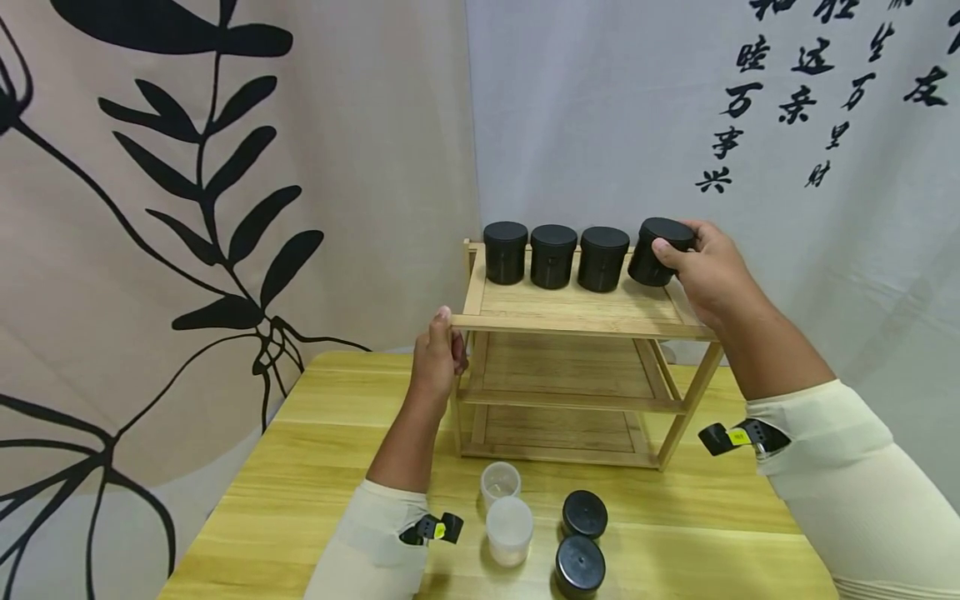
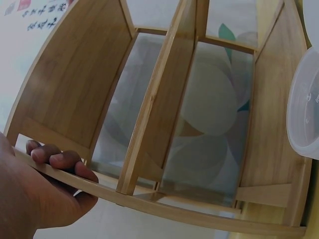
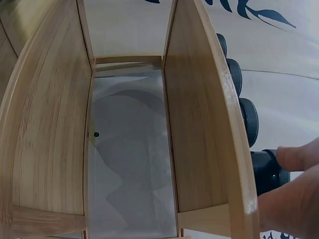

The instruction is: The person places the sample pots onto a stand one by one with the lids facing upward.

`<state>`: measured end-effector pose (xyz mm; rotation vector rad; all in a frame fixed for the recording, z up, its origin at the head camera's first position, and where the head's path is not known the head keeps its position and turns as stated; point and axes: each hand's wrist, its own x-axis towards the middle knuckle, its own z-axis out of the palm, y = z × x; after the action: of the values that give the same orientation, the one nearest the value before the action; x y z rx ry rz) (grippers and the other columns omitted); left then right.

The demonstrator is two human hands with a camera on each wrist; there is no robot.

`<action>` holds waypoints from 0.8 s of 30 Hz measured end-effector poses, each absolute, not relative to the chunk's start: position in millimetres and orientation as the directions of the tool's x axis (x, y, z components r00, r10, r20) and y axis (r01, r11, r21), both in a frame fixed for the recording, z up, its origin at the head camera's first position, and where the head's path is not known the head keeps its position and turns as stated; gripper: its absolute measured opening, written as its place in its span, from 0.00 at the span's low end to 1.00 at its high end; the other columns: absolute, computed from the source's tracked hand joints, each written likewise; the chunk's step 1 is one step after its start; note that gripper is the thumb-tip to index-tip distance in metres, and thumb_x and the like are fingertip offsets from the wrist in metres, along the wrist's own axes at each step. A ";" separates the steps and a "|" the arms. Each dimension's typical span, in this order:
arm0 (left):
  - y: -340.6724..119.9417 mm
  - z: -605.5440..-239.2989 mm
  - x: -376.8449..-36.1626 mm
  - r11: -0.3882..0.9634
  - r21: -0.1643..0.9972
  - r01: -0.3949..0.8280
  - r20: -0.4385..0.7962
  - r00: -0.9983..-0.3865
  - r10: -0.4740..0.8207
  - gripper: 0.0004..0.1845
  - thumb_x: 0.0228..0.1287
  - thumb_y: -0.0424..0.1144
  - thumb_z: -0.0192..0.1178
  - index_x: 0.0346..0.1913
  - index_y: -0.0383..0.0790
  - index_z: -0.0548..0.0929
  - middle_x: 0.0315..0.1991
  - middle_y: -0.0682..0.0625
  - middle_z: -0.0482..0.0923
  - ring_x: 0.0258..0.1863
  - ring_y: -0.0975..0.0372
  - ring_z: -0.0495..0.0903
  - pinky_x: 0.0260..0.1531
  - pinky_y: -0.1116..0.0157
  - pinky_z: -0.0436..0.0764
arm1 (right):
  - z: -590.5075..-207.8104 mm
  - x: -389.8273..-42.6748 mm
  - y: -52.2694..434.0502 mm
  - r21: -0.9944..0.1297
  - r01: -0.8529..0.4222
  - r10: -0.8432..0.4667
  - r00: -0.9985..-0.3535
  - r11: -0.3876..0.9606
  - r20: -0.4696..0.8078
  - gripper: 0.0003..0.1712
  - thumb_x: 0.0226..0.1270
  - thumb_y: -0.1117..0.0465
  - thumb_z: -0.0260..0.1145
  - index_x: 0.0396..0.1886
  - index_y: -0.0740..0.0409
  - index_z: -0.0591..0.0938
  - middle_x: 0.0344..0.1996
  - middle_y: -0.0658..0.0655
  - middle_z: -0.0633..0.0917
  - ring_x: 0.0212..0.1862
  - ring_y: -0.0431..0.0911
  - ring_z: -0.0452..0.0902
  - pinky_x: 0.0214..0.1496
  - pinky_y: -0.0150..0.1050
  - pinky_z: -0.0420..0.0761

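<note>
A three-tier wooden shelf [image 1: 577, 310] stands on the table. My left hand [image 1: 435, 358] grips its left side near the top front corner; in the left wrist view the fingers [image 2: 67, 160] curl around the side rail. At the top tier's right end, my right hand [image 1: 712, 271] holds a black lidded jar [image 1: 658, 254] between thumb and fingers, the jar leaning slightly. Whether its base touches the shelf everywhere, I cannot tell. To its left, three similar black jars [image 1: 552, 258] stand upright in a row. The right wrist view shows the held jar [image 3: 266, 172] beside the top board.
In front of the shelf, two translucent white jars [image 1: 510, 533] and two more black jars [image 1: 580, 567] stand on the yellow wooden table [image 1: 300, 500]. A printed curtain [image 1: 390, 167] hangs behind. The middle and bottom tiers [image 1: 562, 429] lie below the jars.
</note>
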<state>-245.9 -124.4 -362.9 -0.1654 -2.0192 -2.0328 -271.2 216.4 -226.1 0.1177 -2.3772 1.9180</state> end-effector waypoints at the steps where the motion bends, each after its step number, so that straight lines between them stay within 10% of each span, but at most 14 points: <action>1: -124.4 -363.0 -245.9 0.009 0.963 0.270 0.269 -0.957 -0.109 0.34 0.83 0.63 0.37 0.18 0.45 0.66 0.16 0.54 0.62 0.19 0.61 0.60 0.25 0.64 0.64 | -226.1 -271.4 216.5 -0.972 -0.112 -0.014 -0.994 0.204 0.112 0.42 0.89 0.58 0.52 0.88 0.66 0.44 0.90 0.67 0.47 0.91 0.57 0.47 0.91 0.45 0.52; 24: -125.9 -363.3 -246.0 0.010 0.966 0.259 0.258 -0.960 -0.104 0.35 0.83 0.63 0.38 0.18 0.45 0.65 0.15 0.55 0.62 0.18 0.61 0.60 0.25 0.64 0.64 | -228.0 -278.4 216.9 -0.956 -0.061 -0.081 -0.996 0.287 0.040 0.43 0.91 0.62 0.46 0.90 0.61 0.33 0.90 0.67 0.39 0.91 0.58 0.41 0.90 0.45 0.57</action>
<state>-246.0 -125.9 -363.3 -0.1611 -2.0316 -2.0385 -278.4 216.9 -228.0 0.1396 -2.5334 1.8801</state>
